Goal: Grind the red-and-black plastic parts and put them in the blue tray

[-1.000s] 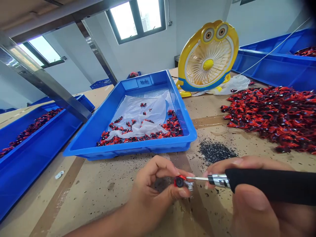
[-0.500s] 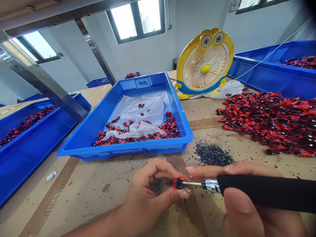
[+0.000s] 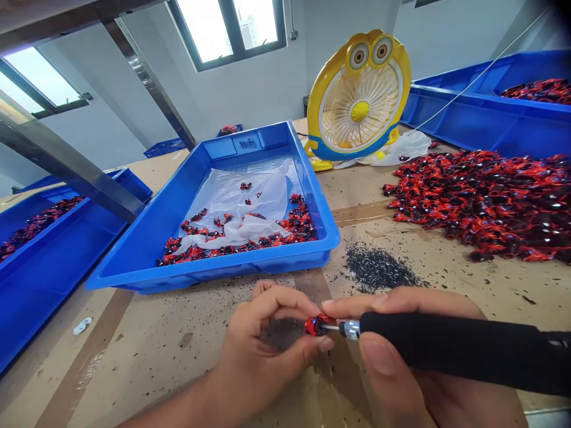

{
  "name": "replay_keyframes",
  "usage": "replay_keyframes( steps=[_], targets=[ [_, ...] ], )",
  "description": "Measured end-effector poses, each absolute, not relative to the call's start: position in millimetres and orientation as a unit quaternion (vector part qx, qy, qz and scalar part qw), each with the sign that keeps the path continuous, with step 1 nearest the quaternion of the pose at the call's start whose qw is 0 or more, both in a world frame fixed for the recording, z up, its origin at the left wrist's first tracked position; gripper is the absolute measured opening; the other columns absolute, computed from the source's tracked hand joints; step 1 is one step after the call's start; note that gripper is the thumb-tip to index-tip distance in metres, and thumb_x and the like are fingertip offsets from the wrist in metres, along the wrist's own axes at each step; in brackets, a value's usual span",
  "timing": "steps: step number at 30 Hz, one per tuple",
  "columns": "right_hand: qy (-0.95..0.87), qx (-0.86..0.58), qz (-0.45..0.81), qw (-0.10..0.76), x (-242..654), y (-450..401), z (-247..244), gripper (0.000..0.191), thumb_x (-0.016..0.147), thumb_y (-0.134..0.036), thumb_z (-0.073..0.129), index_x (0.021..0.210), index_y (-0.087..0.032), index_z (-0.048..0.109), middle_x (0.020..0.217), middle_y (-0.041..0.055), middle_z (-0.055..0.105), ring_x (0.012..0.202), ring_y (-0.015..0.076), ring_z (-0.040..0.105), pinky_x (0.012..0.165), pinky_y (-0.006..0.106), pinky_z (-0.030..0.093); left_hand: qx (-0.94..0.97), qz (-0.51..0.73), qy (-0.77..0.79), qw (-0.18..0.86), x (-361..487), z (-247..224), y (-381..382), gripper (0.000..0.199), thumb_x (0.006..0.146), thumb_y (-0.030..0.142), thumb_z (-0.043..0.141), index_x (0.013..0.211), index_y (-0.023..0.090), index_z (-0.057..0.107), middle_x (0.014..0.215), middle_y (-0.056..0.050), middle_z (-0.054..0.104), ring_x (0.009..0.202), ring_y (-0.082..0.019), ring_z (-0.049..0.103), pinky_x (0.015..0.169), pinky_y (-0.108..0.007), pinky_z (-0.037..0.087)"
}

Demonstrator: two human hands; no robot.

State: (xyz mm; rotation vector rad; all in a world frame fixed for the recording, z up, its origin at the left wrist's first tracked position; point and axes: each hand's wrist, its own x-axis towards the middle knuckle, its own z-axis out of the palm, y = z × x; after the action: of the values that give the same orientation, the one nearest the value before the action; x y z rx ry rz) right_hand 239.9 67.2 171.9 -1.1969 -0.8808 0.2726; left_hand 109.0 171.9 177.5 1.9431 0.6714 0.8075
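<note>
In the head view, the left hand [image 3: 245,340] is nearly closed, pinching a small red-and-black part [image 3: 313,325] above the surface [image 3: 169,362]. At the part's 3 o'clock, the right hand [image 3: 395,380] is closed round a black-handled tool [image 3: 446,345], its metal shaft [image 3: 331,327] reaching the part's dark end. The step seems to be working that end; the next move calls for a steady pinch and straight shaft. A heap [image 3: 482,205] of similar pieces lies toward 2 o'clock, a blue tray [image 3: 214,266] toward 10.

Head-worn camera, looking twelve o'clock and down | left hand [image 3: 259,339] right up close, six; right hand [image 3: 428,389], five!
</note>
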Motion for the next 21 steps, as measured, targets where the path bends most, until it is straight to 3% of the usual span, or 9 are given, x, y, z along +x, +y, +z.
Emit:
replay_keyframes(
  steps=[8, 15, 21],
  targets=[
    [-0.381, -0.576, 0.108, 0.715, 239.4, 66.1, 172.1, 0.020, 0.092, -0.031, 0.077, 0.109, -0.030, 0.066, 0.096, 0.0010, 0.080, 0.082, 0.0215, 0.082, 0.072, 0.031, 0.068, 0.786, 0.324, 0.261, 0.456, 109.3, 180.3, 172.4, 0.021, 0.083, 0.018, 0.093, 0.093, 0.026, 0.076, 0.078, 0.006, 0.087, 0.067, -0.015, 0.069, 0.077, -0.033, 0.043],
    [-0.351, -0.571, 0.128, 0.731, 238.6, 66.9, 173.9, 0.015, 0.096, -0.028, 0.072, 0.109, -0.029, 0.064, 0.097, -0.0011, 0.082, 0.083, 0.0155, 0.081, 0.078, 0.024, 0.064, 0.791, 0.313, 0.269, 0.452, 109.2, 178.7, 172.8, 0.021, 0.082, 0.022, 0.094, 0.092, 0.024, 0.076, 0.075, 0.002, 0.087, 0.064, -0.018, 0.073, 0.081, -0.036, 0.047],
    [-0.391, -0.576, 0.142, 0.704, 242.9, 63.5, 171.6, 0.017, 0.097, -0.032, 0.074, 0.111, -0.032, 0.065, 0.100, -0.0016, 0.082, 0.085, 0.0171, 0.083, 0.077, 0.027, 0.066, 0.789, 0.296, 0.282, 0.459, 111.4, 177.6, 173.2, 0.017, 0.084, 0.027, 0.092, 0.092, 0.024, 0.078, 0.076, -0.002, 0.087, 0.064, -0.021, 0.076, 0.080, -0.038, 0.054]
  ],
)
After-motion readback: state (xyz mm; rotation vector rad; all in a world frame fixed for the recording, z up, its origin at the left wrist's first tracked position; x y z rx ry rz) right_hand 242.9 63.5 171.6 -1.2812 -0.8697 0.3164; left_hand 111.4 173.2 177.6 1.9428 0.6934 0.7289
